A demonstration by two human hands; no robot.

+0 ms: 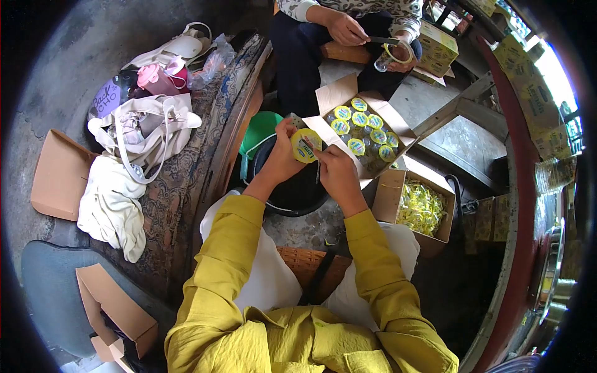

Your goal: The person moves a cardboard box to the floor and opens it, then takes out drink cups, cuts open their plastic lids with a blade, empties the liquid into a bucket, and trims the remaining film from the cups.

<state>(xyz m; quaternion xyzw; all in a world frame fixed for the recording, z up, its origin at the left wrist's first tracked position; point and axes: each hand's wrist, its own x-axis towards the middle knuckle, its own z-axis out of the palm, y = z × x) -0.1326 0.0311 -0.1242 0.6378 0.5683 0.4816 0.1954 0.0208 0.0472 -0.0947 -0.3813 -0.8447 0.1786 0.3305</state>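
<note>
My left hand [286, 155] is closed around a plastic cup [305, 151] whose round yellow lid, printed with "Lemon" lettering, faces up towards me. At the lid's right edge, my right hand [337, 169] has its fingers pinched together, with a thin, dark, narrow thing lying across the lid. What that is I cannot make out. Below both hands stands a black bucket [292, 194]. Just beyond my right hand, an open cardboard box [337, 93] holds several upright cups with similar yellow lids [356, 147].
Opposite me, a person's hands [348, 30] hold a dark flat tool and a clear cup [387, 57]. At right is a carton [388, 193] of crumpled yellow wrappers [423, 205]. A green basin [260, 129] sits behind the bucket. Bags [177, 127] lie on a patterned bench [186, 193] at left.
</note>
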